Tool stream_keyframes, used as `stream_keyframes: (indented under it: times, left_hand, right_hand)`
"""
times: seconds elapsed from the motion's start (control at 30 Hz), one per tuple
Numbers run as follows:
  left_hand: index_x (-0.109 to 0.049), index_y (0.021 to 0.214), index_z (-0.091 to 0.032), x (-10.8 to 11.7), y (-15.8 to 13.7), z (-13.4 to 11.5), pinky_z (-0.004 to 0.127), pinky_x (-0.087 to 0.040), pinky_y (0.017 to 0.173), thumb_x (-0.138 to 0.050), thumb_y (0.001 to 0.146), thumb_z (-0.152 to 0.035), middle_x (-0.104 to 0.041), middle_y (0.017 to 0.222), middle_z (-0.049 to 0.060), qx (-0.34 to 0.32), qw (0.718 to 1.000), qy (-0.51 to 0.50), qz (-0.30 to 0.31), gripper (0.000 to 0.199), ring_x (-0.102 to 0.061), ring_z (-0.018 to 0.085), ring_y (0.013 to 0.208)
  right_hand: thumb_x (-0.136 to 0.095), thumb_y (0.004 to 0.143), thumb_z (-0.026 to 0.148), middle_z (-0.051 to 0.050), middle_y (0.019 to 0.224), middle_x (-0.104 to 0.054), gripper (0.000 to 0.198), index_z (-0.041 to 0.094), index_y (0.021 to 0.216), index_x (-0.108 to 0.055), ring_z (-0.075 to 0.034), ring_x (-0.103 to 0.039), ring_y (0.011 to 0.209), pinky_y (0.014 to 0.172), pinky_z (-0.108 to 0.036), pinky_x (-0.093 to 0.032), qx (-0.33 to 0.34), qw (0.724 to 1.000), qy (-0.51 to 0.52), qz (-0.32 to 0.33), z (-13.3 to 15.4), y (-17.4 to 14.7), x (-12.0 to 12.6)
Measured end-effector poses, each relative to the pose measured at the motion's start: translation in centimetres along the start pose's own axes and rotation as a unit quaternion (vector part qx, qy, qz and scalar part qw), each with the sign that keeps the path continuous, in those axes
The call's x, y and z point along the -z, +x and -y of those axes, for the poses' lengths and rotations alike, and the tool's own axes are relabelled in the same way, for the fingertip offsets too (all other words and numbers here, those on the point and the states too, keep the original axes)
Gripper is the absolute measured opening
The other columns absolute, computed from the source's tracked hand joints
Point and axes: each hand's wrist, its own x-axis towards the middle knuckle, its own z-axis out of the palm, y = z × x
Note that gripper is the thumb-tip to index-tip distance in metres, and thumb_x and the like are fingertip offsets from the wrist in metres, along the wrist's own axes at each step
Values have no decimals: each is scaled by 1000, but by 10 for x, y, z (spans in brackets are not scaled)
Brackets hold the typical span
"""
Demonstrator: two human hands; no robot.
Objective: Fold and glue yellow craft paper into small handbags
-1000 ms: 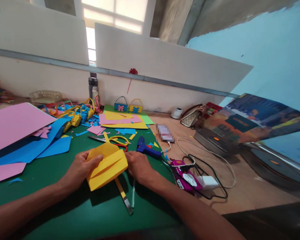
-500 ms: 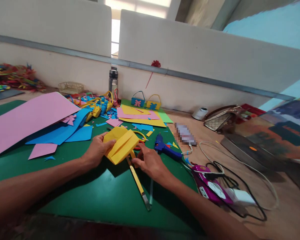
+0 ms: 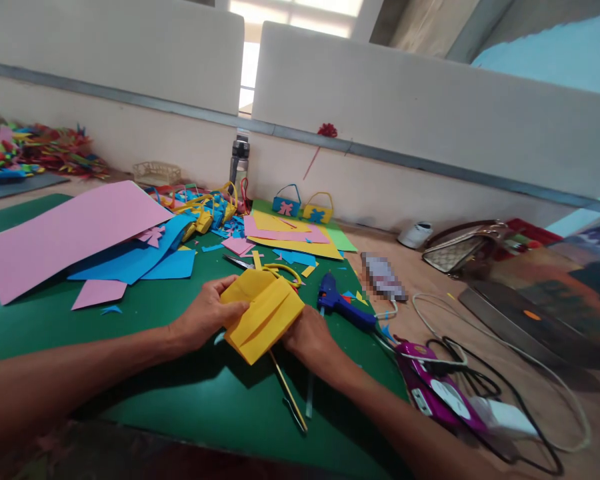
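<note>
My left hand pinches the left side of a folded yellow foam piece, with a box-like fold and a slit between its layers. My right hand is closed behind the foam's lower right side, its fingertips hidden. A slim yellow utility knife runs out from under the foam by that hand, turned on its edge, and its upper end is covered. Just beyond the foam lie scissors with yellow handles. Near the right wrist, a clear glue stick lies on the green mat.
A blue glue gun lies right of my hands, its cord leading to a purple power strip. Pink sheet and blue sheets cover the left. Two small finished foam bags, one a blue bag, stand at the back.
The yellow foam has come lower and nearer. My right hand has moved in behind it, and the knife has turned from flat to edge-on. The view has shifted slightly left.
</note>
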Motion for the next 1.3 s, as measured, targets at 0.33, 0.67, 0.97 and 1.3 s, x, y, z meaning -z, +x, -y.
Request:
stream_keyframes:
  times: [0.33, 0.67, 0.97, 1.3]
  left_hand:
    - [-56, 92, -12, -5, -8, -8, 21, -48, 62, -63, 68, -24, -62, 84, 2, -53, 994, 95, 8, 28, -58, 13, 71]
    - [-56, 96, -13, -14, -13, -3, 21, -49, 63, -66, 60, -17, -67, 90, 5, 34, 998, -44, 8, 38, -63, 16, 75]
    - [-56, 104, -13, -20, -15, 3, 23, -50, 68, -68, 61, -16, -67, 99, 7, 51, 997, -49, 21, 45, -64, 18, 82]
    - [-62, 88, -13, -15, -11, -9, 23, -47, 62, -67, 62, -23, -67, 83, 3, 63, 995, 27, 76, 28, -61, 16, 71]
  right_hand:
    - [-58, 69, 23, -3, 78, -69, 17, 20, 83, -67, -21, -60, 75, 58, -24, -42, 38, 987, 158, -12, -2, -7, -2]
    - [-66, 65, 38, -1, 65, -62, 26, 15, 78, -65, -14, -56, 61, 59, -27, -46, -75, 863, 483, -128, -17, -4, 30]
    - [-74, 57, 34, -3, 74, -68, 26, 17, 77, -70, -16, -60, 73, 73, -30, -46, -66, 816, 573, -42, -2, -20, 41]
    - [-66, 65, 32, -1, 62, -62, 19, 14, 60, -64, -13, -54, 58, 53, -24, -43, -55, 896, 438, -48, 8, -28, 30]
